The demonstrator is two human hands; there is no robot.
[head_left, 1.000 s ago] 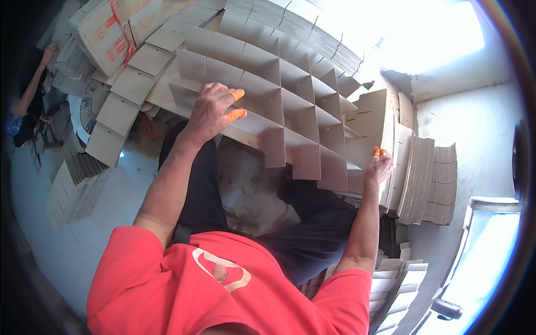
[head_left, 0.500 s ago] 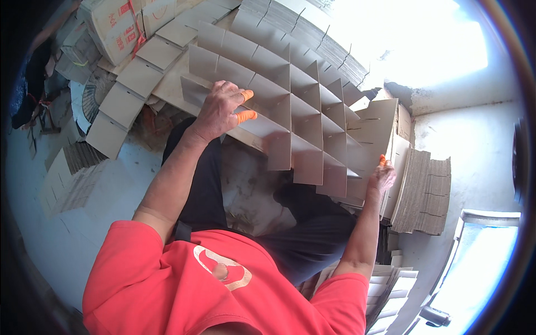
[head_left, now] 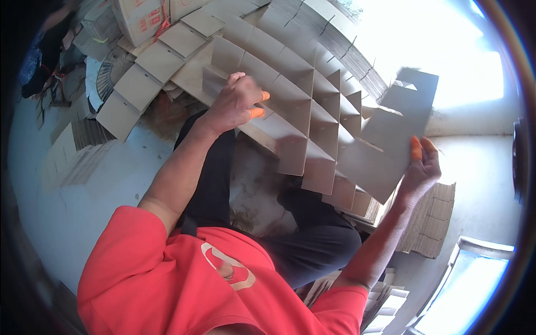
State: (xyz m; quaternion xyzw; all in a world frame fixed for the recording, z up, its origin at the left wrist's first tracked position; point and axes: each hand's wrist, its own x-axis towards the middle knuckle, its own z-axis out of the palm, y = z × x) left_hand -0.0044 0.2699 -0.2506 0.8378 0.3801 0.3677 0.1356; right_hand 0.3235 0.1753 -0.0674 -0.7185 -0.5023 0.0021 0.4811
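Head view. Left hand [head_left: 234, 106]: curled, fingers pinching the upper edge of the cardboard divider grid [head_left: 290, 106], orange fingertip covers showing. Right hand [head_left: 421, 167]: closed on the lower right edge of a slotted cardboard strip [head_left: 391, 139], which a second ago was not raised; now lifted against the grid's right side, seemingly being added. Below the grid: dark-trousered lap. Right of grid: stack of flat cardboard strips [head_left: 432, 220]. Upper left of grid: folded cartons [head_left: 139, 17].

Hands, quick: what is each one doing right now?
Left hand: closed on the cardboard divider grid.
Right hand: holding a slotted cardboard strip.
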